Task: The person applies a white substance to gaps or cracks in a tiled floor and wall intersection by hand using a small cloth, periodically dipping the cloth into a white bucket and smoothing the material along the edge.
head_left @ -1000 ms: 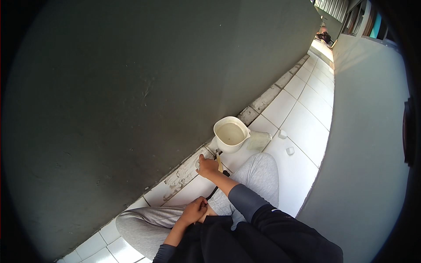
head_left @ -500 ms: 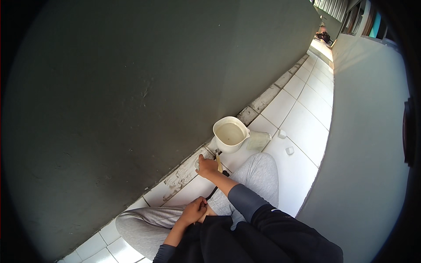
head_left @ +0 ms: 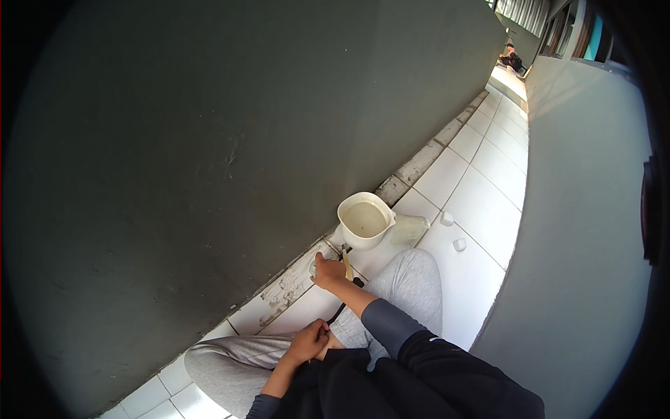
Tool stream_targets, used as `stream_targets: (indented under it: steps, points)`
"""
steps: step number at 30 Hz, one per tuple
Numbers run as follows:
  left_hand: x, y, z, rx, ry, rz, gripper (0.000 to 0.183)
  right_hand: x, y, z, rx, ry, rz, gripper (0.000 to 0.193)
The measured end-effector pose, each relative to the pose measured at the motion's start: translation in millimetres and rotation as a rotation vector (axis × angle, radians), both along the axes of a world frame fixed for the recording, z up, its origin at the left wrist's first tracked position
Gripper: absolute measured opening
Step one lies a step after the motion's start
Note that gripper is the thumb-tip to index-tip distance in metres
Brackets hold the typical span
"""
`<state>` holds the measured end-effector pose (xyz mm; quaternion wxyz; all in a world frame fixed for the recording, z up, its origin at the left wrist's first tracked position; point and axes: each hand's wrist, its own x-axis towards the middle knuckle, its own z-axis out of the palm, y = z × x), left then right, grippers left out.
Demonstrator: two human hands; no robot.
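My right hand (head_left: pixel 329 272) reaches to the white skirting tiles (head_left: pixel 285 294) at the foot of the dark wall. Its fingers are closed around something pale, mostly hidden by the hand. In my lap rests my left hand (head_left: pixel 308 343), its fingers curled shut; what they hold, if anything, is hidden. Just beyond the right hand stands a cream-white container (head_left: pixel 363 240) with a spout-like corner and clear liquid inside. Between them lies a thin tool with a yellowish part (head_left: pixel 347 265), with something black (head_left: pixel 358 282) near its lower end.
A pale, translucent bag-like item (head_left: pixel 410 230) lies beside the container. Two small white blocks, one nearer (head_left: pixel 459 244) and one farther (head_left: pixel 447 218), sit on the tiled floor (head_left: pixel 481 202). Walls flank the narrow passage, the grey wall (head_left: pixel 586 209) at right. A person (head_left: pixel 511 59) is far off.
The view has tilted slightly, so the container and right hand appear a little lower. Both hands keep nearly the same pose and place.
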<state>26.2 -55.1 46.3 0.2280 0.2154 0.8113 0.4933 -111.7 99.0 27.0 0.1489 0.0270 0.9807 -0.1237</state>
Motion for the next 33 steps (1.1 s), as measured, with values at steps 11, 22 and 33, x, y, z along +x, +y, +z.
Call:
stream_targets:
  steps: [11,22,33]
  points:
    - [0,0,-2,-0.008,-0.011,-0.003,0.020,0,1,-4,-0.007,0.013,0.010,0.056]
    - [0,0,-5,-0.015,0.037,0.006,0.020,6,1,-5,-0.013,0.105,0.081,0.055]
    - [0,-1,-3,-0.020,-0.001,0.001,0.021,3,-1,-3,-0.016,0.077,0.051,0.050]
